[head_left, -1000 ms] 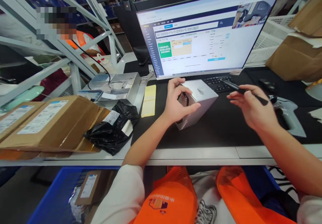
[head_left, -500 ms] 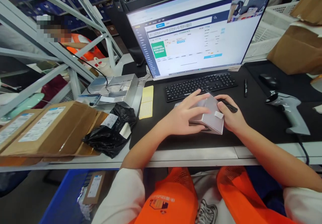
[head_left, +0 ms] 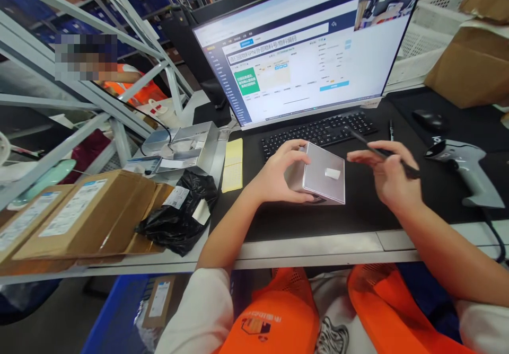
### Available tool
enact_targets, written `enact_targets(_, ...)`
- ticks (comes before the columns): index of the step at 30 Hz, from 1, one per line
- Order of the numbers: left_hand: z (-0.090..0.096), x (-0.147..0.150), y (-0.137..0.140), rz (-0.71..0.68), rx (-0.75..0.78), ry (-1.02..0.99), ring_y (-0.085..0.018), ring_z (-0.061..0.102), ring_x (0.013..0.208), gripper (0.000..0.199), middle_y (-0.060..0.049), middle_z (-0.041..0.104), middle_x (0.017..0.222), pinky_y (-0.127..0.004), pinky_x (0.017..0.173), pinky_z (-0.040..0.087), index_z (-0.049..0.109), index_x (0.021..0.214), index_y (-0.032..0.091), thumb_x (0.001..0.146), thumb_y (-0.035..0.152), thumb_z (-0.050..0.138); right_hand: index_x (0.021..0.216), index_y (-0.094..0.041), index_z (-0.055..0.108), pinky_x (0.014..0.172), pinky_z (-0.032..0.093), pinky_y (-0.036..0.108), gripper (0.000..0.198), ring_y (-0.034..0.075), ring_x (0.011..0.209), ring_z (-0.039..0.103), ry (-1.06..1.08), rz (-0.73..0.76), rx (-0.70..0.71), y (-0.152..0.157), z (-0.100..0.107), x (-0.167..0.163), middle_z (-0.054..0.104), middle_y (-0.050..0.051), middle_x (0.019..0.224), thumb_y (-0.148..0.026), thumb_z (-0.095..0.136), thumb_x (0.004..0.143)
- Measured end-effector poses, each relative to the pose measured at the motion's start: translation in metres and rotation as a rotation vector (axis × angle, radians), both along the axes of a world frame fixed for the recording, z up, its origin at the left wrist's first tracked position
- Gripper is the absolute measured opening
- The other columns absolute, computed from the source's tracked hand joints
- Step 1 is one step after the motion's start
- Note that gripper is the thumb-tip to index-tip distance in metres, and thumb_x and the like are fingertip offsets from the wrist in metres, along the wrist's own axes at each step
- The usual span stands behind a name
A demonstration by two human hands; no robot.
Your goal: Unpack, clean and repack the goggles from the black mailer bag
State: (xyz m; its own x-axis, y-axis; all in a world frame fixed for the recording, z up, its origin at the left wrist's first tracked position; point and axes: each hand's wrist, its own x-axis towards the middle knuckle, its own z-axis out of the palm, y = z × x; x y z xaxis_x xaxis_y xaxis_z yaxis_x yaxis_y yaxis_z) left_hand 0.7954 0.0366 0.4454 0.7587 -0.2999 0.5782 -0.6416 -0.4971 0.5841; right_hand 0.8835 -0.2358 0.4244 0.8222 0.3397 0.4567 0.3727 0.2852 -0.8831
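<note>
My left hand [head_left: 280, 176] grips a silvery-grey box [head_left: 324, 176] from its left side, thumb and fingers spread around it. A small white label sits on the box's near end face. Just right of the box, my right hand [head_left: 395, 176] is raised and apart from it. Between its fingers is a slim black knife-like tool [head_left: 384, 152], pointing up and left towards the keyboard [head_left: 318, 131]. Blur hides the tool's exact tip. Both hands are above the black desk mat [head_left: 274, 221].
A monitor [head_left: 302, 62] stands behind the keyboard. Rightward lie a pen [head_left: 391, 130], a mouse [head_left: 429, 120] and a barcode scanner [head_left: 469, 174]. On the left are yellow notes [head_left: 233, 166], a black plastic bag [head_left: 178, 232] and cardboard boxes [head_left: 87, 216]. Another person sits beyond the metal frame.
My right hand has come off the box and moved right with the black tool, which now points up-left. My left hand still holds the box, which shows more of its end face.
</note>
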Motion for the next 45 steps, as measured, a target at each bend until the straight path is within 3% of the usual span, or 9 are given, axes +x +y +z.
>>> enact_targets(4,-0.002,-0.002,-0.006,0.042,0.003,-0.022,-0.036,0.053,0.135,0.070,-0.014,0.049,0.144,-0.055,0.114,0.044,0.057,0.116,0.028,0.061,0.053,0.093,0.113,-0.026,0.080,0.066,0.045,0.040,0.030,0.024,0.070,0.064,-0.120,-0.067,0.073,-0.019,0.027,-0.013,0.067,0.008,0.083,-0.044,0.066,0.094)
enact_targets(7,-0.003,-0.004,-0.010,0.039,0.013,-0.052,-0.035,0.054,0.134,0.070,-0.015,0.049,0.143,-0.053,0.113,0.045,0.057,0.116,0.027,0.062,0.052,0.093,0.116,-0.025,0.079,0.059,0.039,0.038,0.031,0.024,0.062,0.058,-0.054,0.035,-0.034,-0.030,0.045,-0.030,0.064,0.007,0.070,-0.035,0.068,0.088)
enact_targets(11,-0.003,-0.005,-0.013,0.063,0.015,-0.053,-0.035,0.054,0.134,0.070,-0.014,0.048,0.144,-0.052,0.112,0.047,0.057,0.117,0.027,0.062,0.052,0.093,0.110,-0.028,0.076,0.054,0.035,0.034,0.025,0.020,0.057,0.054,0.077,0.213,-0.187,-0.032,0.059,-0.043,0.063,0.004,0.063,-0.037,0.067,0.088)
enact_targets(14,-0.002,-0.006,-0.014,0.079,0.020,-0.034,-0.035,0.054,0.134,0.070,-0.014,0.048,0.144,-0.052,0.112,0.047,0.057,0.116,0.027,0.062,0.053,0.092,0.102,-0.028,0.076,0.055,0.035,0.031,0.018,0.019,0.059,0.055,0.107,0.236,-0.240,-0.029,0.063,-0.041,0.064,0.004,0.066,-0.038,0.067,0.090)
enact_targets(29,0.005,-0.011,-0.020,0.126,0.062,-0.034,-0.035,0.055,0.131,0.066,-0.015,0.051,0.141,-0.051,0.110,0.049,0.059,0.113,0.024,0.063,0.053,0.092,0.099,-0.023,0.072,0.068,0.046,0.031,0.017,0.018,0.068,0.063,0.120,0.335,-0.382,-0.010,0.091,-0.038,0.069,0.002,0.071,-0.035,0.061,0.093)
enact_targets(34,0.005,-0.013,-0.026,0.125,0.082,-0.025,-0.035,0.056,0.131,0.066,-0.016,0.049,0.143,-0.050,0.110,0.049,0.060,0.114,0.023,0.065,0.053,0.091,0.093,-0.022,0.073,0.065,0.047,0.029,0.018,0.016,0.068,0.064,-0.088,0.283,-0.598,0.001,0.120,-0.034,0.069,0.000,0.071,-0.035,0.060,0.095)
enact_targets(38,0.006,-0.013,-0.029,0.137,0.068,-0.005,-0.036,0.053,0.134,0.069,-0.017,0.048,0.143,-0.051,0.113,0.047,0.060,0.118,0.022,0.065,0.053,0.092,0.086,-0.022,0.075,0.053,0.037,0.029,0.020,0.014,0.058,0.054,-0.323,0.199,-0.756,0.014,0.139,-0.031,0.063,-0.001,0.064,-0.031,0.058,0.092)
enact_targets(41,0.005,-0.012,-0.031,0.157,0.062,0.028,-0.035,0.051,0.137,0.070,-0.016,0.046,0.145,-0.053,0.116,0.044,0.058,0.123,0.024,0.068,0.049,0.091,0.079,-0.021,0.074,0.062,0.041,0.031,0.023,0.017,0.069,0.058,-0.469,0.153,-0.733,0.026,0.143,-0.030,0.066,0.003,0.076,-0.035,0.061,0.093)
enact_targets(45,0.003,-0.010,-0.033,0.160,0.059,0.039,-0.035,0.049,0.140,0.072,-0.017,0.044,0.148,-0.053,0.118,0.043,0.055,0.127,0.024,0.068,0.046,0.091,0.070,-0.020,0.069,0.074,0.047,0.033,0.032,0.021,0.082,0.062,-0.445,0.163,-0.663,0.039,0.142,-0.026,0.068,0.005,0.085,-0.039,0.061,0.095)
